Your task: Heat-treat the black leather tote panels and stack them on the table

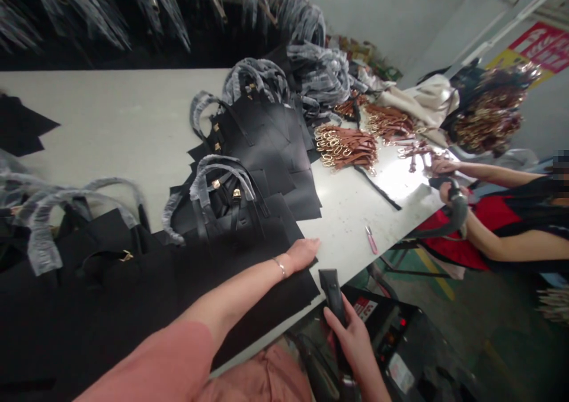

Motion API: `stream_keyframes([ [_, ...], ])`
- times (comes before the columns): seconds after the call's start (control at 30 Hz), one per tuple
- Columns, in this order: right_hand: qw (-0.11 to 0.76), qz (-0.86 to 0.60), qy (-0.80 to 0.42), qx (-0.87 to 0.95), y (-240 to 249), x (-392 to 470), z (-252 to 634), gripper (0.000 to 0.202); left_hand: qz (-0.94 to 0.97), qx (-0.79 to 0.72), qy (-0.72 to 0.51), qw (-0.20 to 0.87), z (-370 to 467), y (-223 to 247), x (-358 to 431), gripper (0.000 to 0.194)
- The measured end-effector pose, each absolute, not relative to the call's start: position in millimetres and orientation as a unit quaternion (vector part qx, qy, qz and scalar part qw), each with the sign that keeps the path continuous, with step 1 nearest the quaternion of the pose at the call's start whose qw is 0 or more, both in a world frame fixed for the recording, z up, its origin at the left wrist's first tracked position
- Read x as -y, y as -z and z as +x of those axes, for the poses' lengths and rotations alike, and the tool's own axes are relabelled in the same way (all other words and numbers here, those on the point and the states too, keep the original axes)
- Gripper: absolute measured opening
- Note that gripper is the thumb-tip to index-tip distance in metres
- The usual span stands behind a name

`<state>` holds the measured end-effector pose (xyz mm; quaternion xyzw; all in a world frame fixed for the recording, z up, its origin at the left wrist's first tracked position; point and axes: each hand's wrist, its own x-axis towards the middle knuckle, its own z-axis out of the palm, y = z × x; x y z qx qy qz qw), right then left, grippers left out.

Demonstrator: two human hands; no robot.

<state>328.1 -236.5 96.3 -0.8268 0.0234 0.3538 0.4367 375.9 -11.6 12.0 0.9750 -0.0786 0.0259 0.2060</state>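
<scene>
My left hand (304,254), with a bracelet at the wrist, rests on the right edge of a black panel (262,259); its fingers are partly hidden and their grip is unclear. In my right hand (353,334) is a black handheld tool (331,292), wide at its tip, held just off the table's front edge. Black bag panels with handles wrapped in clear plastic (222,165) lie overlapping beyond my left arm. Small gold buckles (236,194) show on the straps.
Pink-handled snips (370,240) lie on the white table (342,212). Brown straps with gold clasps (347,147) are piled behind. At the right, a person's hands (444,166) work at the table. A black machine (418,343) stands below the edge.
</scene>
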Motion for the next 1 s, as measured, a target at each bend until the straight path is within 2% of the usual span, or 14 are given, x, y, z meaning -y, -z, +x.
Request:
stream_keyframes([
  [0.1, 0.431, -0.816, -0.386, -0.016, -93, 234, 340, 0.080, 0.972, 0.008, -0.075, 0.222, 331, -13, 0, 0.043],
  [0.2, 0.445, -0.796, -0.410, -0.019, -90, 228, 352, 0.064, 0.967, -0.054, -0.128, 0.213, 283, -10, -9, 0.041],
  [0.37, 0.447, -0.782, -0.435, -0.004, -89, 208, 374, 0.042, 0.982, -0.044, -0.088, 0.162, 248, -3, -13, 0.040],
  [0.63, 0.454, -0.816, -0.358, 0.011, -96, 170, 387, 0.047, 0.984, -0.039, -0.067, 0.163, 247, -3, -4, 0.043],
  [0.8, 0.436, -0.788, -0.430, 0.069, -107, 151, 384, 0.045, 0.980, -0.024, -0.068, 0.187, 239, 1, 32, 0.047],
  [1.0, 0.401, -0.770, -0.489, 0.093, -93, 116, 393, 0.036, 0.977, -0.005, -0.066, 0.200, 236, 4, 50, 0.049],
])
